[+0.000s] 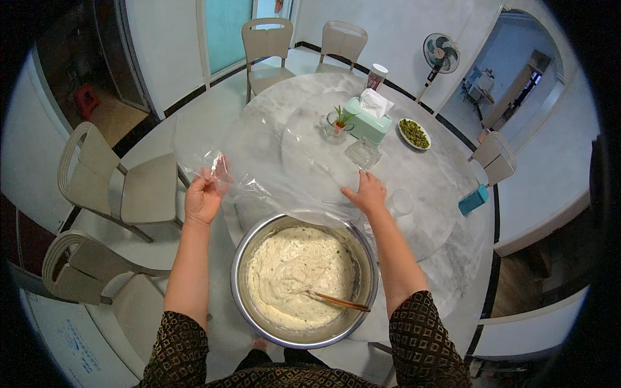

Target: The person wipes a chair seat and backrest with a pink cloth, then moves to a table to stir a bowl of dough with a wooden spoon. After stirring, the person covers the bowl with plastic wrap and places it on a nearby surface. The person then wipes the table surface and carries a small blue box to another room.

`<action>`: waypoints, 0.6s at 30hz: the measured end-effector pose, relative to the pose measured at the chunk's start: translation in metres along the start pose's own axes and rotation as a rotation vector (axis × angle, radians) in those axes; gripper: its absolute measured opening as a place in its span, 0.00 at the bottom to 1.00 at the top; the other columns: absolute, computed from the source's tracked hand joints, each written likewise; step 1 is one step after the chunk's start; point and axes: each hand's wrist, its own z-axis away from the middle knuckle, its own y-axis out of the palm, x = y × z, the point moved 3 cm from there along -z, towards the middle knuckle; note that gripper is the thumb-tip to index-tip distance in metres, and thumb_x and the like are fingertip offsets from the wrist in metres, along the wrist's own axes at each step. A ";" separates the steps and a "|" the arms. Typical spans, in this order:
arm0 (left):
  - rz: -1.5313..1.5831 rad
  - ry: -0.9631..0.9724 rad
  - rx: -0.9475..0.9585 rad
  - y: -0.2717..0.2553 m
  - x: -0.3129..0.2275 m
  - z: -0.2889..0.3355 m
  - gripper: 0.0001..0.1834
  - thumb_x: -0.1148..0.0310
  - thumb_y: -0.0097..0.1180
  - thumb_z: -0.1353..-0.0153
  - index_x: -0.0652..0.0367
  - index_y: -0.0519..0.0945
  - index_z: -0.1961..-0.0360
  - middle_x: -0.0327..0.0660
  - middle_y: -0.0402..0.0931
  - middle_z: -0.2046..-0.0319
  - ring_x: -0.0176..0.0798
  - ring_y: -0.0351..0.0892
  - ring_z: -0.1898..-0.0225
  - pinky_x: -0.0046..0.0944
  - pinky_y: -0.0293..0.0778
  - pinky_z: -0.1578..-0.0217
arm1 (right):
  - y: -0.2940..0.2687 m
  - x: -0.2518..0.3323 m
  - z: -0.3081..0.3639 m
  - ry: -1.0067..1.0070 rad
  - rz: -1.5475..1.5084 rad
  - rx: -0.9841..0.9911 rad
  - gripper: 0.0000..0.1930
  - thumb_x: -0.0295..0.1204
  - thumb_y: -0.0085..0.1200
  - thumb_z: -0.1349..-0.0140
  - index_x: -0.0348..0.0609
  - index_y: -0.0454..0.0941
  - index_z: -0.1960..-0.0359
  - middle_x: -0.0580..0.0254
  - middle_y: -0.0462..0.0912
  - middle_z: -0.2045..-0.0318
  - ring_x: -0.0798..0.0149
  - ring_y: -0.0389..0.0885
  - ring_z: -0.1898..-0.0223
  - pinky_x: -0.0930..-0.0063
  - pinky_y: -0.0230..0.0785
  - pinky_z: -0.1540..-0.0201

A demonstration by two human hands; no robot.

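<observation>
Marble-patterned table, centre-right | clear film slopes rightward, just above bowl | left hand pinches its left end; right hand grip unclear

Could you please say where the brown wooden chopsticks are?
In the head view, the chopsticks dip into pale batter, ends at the lower-right rim of the round silver metal basin.

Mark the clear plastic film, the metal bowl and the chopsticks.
Clear plastic film (pixel 275 192): head view, middle of the sheet.
Metal bowl (pixel 367 268): head view, bare inner wall, right side.
Chopsticks (pixel 339 301): head view, midway along the shafts.
</observation>
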 end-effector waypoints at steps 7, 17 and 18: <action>0.061 -0.014 0.252 0.013 -0.009 0.009 0.09 0.78 0.40 0.50 0.57 0.64 0.85 0.47 0.74 0.62 0.49 0.62 0.47 0.57 0.53 0.44 | 0.006 0.012 -0.006 0.092 0.026 0.191 0.39 0.48 0.53 0.54 0.49 0.50 0.41 0.57 0.63 0.46 0.57 0.61 0.46 0.50 0.49 0.47; -0.051 0.004 0.286 0.014 -0.013 0.025 0.10 0.73 0.45 0.56 0.55 0.60 0.89 0.42 0.73 0.79 0.47 0.70 0.56 0.62 0.51 0.45 | 0.025 0.007 -0.020 0.070 -0.090 0.154 0.27 0.36 0.50 0.53 0.48 0.62 0.48 0.57 0.76 0.61 0.57 0.71 0.55 0.55 0.55 0.51; -0.057 -0.001 0.286 0.016 -0.013 0.026 0.11 0.72 0.46 0.55 0.55 0.60 0.89 0.41 0.72 0.80 0.47 0.71 0.58 0.62 0.51 0.45 | 0.028 0.003 -0.022 0.084 -0.099 0.118 0.25 0.35 0.49 0.53 0.48 0.64 0.49 0.58 0.77 0.64 0.57 0.72 0.56 0.57 0.56 0.52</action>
